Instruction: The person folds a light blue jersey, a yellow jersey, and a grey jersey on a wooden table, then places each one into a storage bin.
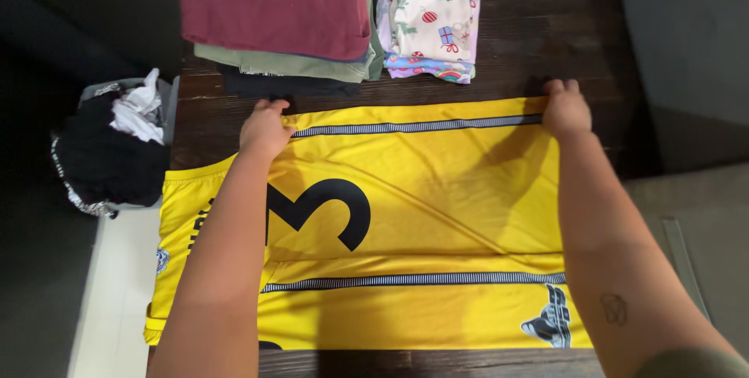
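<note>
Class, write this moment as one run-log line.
left hand: grips yellow jersey far edge | right hand: grips same edge | jersey flat on dark table

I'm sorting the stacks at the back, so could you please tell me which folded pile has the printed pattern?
The right-hand pile: white fabric with small colourful pictures. The left-hand pile is plain, maroon on top.

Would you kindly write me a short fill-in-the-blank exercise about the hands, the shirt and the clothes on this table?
1. Both hands, the left hand and the right hand, grip the far edge of a ____ sports shirt.
2. The shirt lies on a dark ____ table.
3. The top garment of the folded pile beyond the left hand is ____.
4. A basket of laundry stands off the table's ____ side.

Missing words: yellow; wooden; maroon; left
</note>
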